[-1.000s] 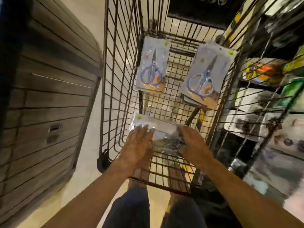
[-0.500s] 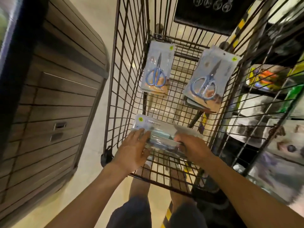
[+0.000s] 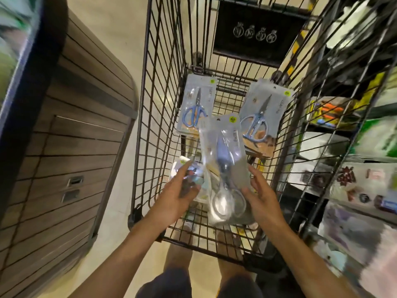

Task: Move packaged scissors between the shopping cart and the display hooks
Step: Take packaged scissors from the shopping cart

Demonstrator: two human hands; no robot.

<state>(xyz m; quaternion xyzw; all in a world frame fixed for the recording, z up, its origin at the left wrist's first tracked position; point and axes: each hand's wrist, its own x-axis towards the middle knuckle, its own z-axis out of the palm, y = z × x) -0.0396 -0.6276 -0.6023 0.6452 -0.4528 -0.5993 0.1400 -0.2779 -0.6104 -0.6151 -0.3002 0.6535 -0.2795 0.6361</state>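
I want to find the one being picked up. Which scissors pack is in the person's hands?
The middle pack, standing up between the right hand and left hand. The far-left pack and far-right pack lie untouched in the cart.

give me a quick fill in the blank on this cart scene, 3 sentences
1. The right hand holds a pack of ____.
2. The pack in the right hand stands with its yellow sticker at the ____ end.
3. The packs all lie inside the wire ____, and two of them lean at its far end.

Missing words: scissors; top; cart
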